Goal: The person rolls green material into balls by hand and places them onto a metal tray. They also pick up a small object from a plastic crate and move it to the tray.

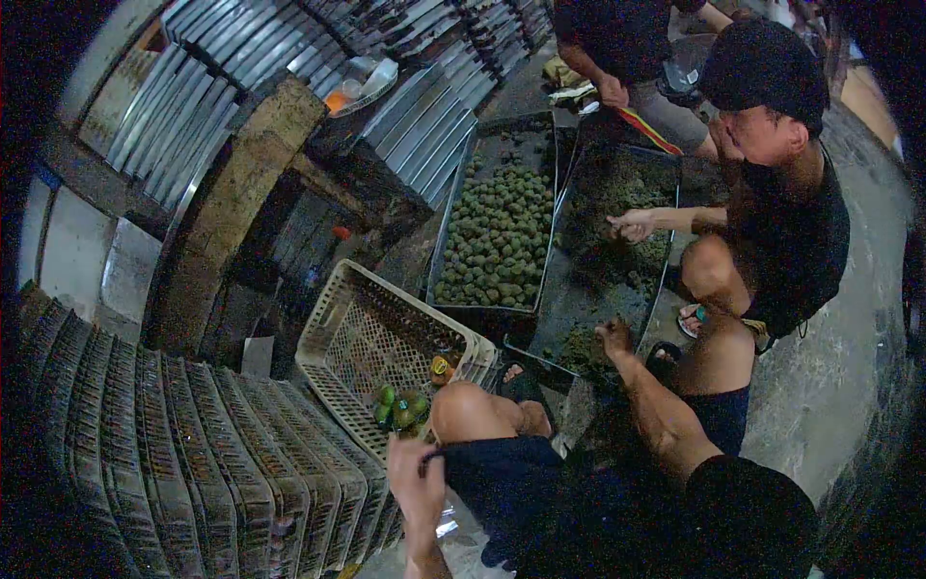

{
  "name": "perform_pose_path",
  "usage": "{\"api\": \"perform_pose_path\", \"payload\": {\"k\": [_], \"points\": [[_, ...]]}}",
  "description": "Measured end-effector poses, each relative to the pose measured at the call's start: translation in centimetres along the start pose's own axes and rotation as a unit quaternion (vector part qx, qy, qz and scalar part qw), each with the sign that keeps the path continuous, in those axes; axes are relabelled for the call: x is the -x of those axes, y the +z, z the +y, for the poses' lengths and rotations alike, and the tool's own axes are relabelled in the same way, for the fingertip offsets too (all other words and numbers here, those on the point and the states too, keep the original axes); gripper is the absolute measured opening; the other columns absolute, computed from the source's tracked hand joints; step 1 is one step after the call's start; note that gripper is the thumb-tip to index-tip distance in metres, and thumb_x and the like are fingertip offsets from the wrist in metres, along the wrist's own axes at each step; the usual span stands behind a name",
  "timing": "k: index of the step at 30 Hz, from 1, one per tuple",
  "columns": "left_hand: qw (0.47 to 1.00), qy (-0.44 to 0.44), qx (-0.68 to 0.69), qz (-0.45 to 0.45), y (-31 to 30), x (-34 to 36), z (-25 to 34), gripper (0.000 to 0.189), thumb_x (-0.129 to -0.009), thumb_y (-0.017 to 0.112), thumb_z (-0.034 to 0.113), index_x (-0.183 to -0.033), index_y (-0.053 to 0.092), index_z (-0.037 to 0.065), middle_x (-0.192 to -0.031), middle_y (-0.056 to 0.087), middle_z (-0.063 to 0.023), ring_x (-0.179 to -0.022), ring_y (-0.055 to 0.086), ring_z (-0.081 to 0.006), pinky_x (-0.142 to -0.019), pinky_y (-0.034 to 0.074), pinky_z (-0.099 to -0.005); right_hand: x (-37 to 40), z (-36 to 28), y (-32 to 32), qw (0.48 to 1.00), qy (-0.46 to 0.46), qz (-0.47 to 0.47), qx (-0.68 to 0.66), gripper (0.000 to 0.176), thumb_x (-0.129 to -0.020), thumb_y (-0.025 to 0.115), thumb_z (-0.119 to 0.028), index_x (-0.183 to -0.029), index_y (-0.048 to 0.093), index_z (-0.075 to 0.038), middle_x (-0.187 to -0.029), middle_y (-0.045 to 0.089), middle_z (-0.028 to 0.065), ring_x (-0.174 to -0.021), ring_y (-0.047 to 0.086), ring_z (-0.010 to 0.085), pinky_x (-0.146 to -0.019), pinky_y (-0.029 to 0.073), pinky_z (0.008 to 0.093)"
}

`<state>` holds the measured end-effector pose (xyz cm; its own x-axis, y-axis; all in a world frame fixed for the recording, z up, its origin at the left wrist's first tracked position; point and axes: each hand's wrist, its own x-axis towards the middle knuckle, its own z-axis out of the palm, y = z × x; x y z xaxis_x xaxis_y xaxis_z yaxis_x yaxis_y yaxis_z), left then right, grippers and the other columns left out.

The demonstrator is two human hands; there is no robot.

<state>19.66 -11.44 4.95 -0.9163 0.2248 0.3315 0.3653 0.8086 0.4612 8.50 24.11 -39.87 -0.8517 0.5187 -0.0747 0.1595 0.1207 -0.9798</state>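
My right hand (615, 340) is over the near end of a dark metal tray (550, 323), its fingers curled beside a clump of greenish-brown crumbly mix (584, 347). Whatever it may hold is too small and dim to make out. My left hand (415, 475) is beside my knee at the hem of my dark shorts, fingers loosely bent and apart, with nothing visible in them. Left of my tray stands a second tray with many round greenish balls (494, 236). A co-worker's hand (633, 225) reaches into the far part of the mix.
A cream plastic crate (342, 289) with green fruit-like items (400, 409) stands by my left knee. Stacked crates (193, 434) fill the lower left. Metal trays (424, 116) are piled behind a wooden beam (231, 193). A co-worker (791, 212) squats at right; another person (617, 48) is behind.
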Motion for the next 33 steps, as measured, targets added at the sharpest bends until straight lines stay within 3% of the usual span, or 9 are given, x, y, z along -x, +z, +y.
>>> {"api": "perform_pose_path", "payload": {"k": [2, 7, 10, 13, 17, 22, 26, 29, 33], "points": [[0.999, 0.027, -0.026, -0.030, 1.5, -2.1, -1.0, 0.022, -0.071, 0.063, 0.003, -0.092, 0.059, 0.003, -0.103, 0.056, -0.0145, -0.108, 0.049, -0.0369, -0.106, 0.027, -0.0533, 1.5, -5.2, -2.2, 0.995, 0.049, -0.077, 0.042, 0.051, -0.084, 0.057, -0.054, -0.088, 0.062, -0.003, -0.096, 0.061, 0.0155, -0.078, 0.057, 0.0277, -0.076, 0.045, 0.0405], [0.994, 0.053, -0.012, -0.099, 4.8, -4.2, -1.0, 0.050, -0.071, 0.068, 0.015, -0.118, 0.054, 0.006, -0.137, 0.041, -0.0190, -0.133, 0.029, -0.0419, -0.110, 0.017, -0.0537, 0.8, -8.4, -2.9, 0.984, 0.119, 0.066, 0.118, 0.059, -0.088, 0.047, -0.057, -0.074, 0.062, -0.001, -0.071, 0.059, 0.0156, -0.071, 0.058, 0.0255, -0.070, 0.044, 0.0437], [0.976, 0.059, -0.034, -0.209, 4.8, -4.9, -0.1, 0.058, -0.075, 0.068, 0.032, -0.123, 0.052, 0.005, -0.140, 0.038, -0.0173, -0.134, 0.025, -0.0396, -0.108, 0.010, -0.0611, -0.1, -5.5, -2.4, 0.974, 0.139, 0.066, 0.164, 0.061, -0.091, 0.042, -0.056, -0.073, 0.062, -0.001, -0.068, 0.058, 0.0178, -0.071, 0.059, 0.0262, -0.071, 0.044, 0.0464], [0.944, 0.137, -0.217, -0.206, 5.2, -3.7, 1.8, 0.058, -0.074, 0.069, 0.041, -0.118, 0.058, 0.006, -0.139, 0.039, -0.0190, -0.136, 0.021, -0.0409, -0.106, 0.013, -0.0640, -0.7, -2.0, -2.4, 0.969, 0.158, 0.034, 0.189, 0.053, -0.091, 0.044, -0.050, -0.077, 0.062, -0.002, -0.072, 0.058, 0.0159, -0.075, 0.058, 0.0264, -0.072, 0.044, 0.0470], [0.919, 0.167, -0.279, -0.222, 5.7, -1.3, 1.8, 0.051, -0.076, 0.066, 0.044, -0.111, 0.062, 0.006, -0.132, 0.046, -0.0192, -0.136, 0.023, -0.0373, -0.103, 0.014, -0.0675, -0.5, -0.5, -2.1, 0.970, 0.146, -0.037, 0.192, 0.035, -0.091, 0.049, -0.038, -0.086, 0.062, -0.005, -0.083, 0.060, 0.0111, -0.083, 0.058, 0.0264, -0.075, 0.045, 0.0470], [0.796, 0.220, -0.233, -0.513, 8.2, 1.7, 2.6, 0.045, -0.081, 0.059, 0.047, -0.100, 0.063, 0.006, -0.109, 0.059, -0.0168, -0.117, 0.046, -0.0359, -0.102, 0.024, -0.0611, -1.0, 3.0, -1.6, 0.991, -0.013, -0.068, 0.114, 0.016, -0.090, 0.056, -0.022, -0.097, 0.061, -0.009, -0.097, 0.062, 0.0052, -0.093, 0.058, 0.0263, -0.078, 0.045, 0.0471], [0.807, 0.261, -0.287, -0.445, 9.9, 1.2, 1.6, 0.052, -0.081, 0.058, 0.050, -0.106, 0.062, 0.004, -0.108, 0.060, -0.0178, -0.111, 0.051, -0.0359, -0.103, 0.025, -0.0582, 0.6, -0.7, -1.4, 0.957, -0.266, 0.069, -0.090, 0.012, -0.086, 0.062, -0.017, -0.094, 0.061, -0.008, -0.092, 0.062, 0.0050, -0.092, 0.057, 0.0241, -0.075, 0.045, 0.0438], [0.846, 0.258, -0.327, -0.334, 9.7, -0.9, 1.2, 0.063, -0.080, 0.056, 0.054, -0.112, 0.061, 0.000, -0.109, 0.060, -0.0205, -0.110, 0.052, -0.0379, -0.104, 0.026, -0.0568, 0.8, -0.7, -1.7, 0.870, -0.148, -0.101, -0.459, 0.014, -0.087, 0.061, -0.018, -0.097, 0.060, -0.007, -0.100, 0.060, 0.0059, -0.087, 0.056, 0.0232, -0.072, 0.044, 0.0411], [0.809, 0.236, -0.352, -0.408, 9.6, -1.5, 1.1, 0.051, -0.084, 0.054, 0.048, -0.100, 0.067, 0.001, -0.103, 0.062, -0.0206, -0.108, 0.053, -0.0390, -0.101, 0.030, -0.0575, -0.7, 2.0, -1.9, 0.974, 0.031, -0.164, -0.156, 0.022, -0.086, 0.062, -0.024, -0.101, 0.058, -0.008, -0.104, 0.056, 0.0056, -0.092, 0.054, 0.0230, -0.074, 0.045, 0.0408]]}}
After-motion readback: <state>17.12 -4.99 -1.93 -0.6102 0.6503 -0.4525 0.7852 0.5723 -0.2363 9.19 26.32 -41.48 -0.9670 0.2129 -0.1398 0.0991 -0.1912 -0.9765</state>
